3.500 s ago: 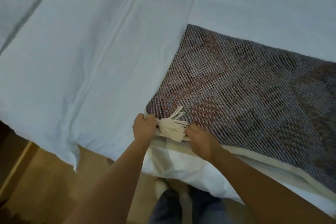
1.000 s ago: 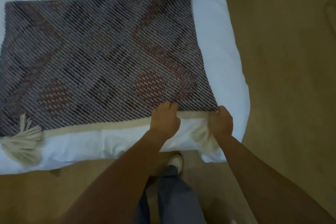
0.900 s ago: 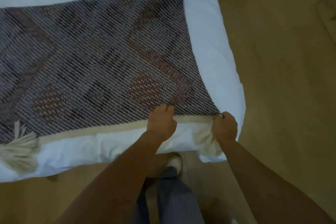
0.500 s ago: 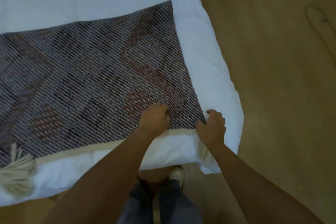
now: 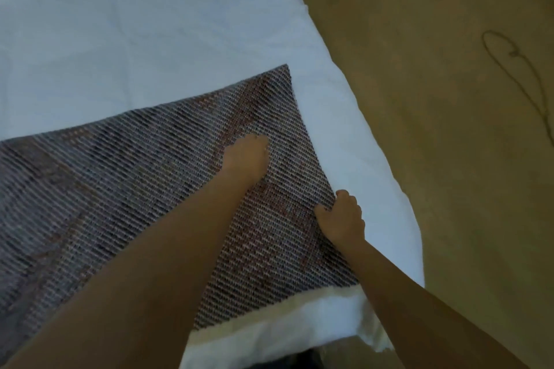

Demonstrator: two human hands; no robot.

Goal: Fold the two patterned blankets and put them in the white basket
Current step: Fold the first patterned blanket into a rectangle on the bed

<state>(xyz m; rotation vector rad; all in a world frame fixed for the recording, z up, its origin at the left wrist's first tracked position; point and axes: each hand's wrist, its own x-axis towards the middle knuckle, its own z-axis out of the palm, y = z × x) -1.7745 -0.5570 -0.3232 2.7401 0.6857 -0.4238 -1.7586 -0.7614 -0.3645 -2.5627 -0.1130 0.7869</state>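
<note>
One patterned blanket [image 5: 126,177], woven in grey, dark and reddish diagonals with a cream border along its near edge, lies flat on the white bed [image 5: 150,27]. My left hand [image 5: 247,159] presses flat on the blanket's right part, fingers pointing away from me. At the blanket's right edge my right hand [image 5: 341,219] holds the cloth, thumb on top and fingers curled at the edge. Neither the second blanket nor the white basket is in view.
The bed's right edge and near corner [image 5: 398,249] drop to a tan carpeted floor [image 5: 449,159]. A thin dark cord [image 5: 527,93] loops on the floor at the far right. White bedding stretches beyond the blanket.
Both hands left the cream near edge and moved forward: the left slid up onto the blanket's middle, the right moved up along its right edge. The left tassel has left the view.
</note>
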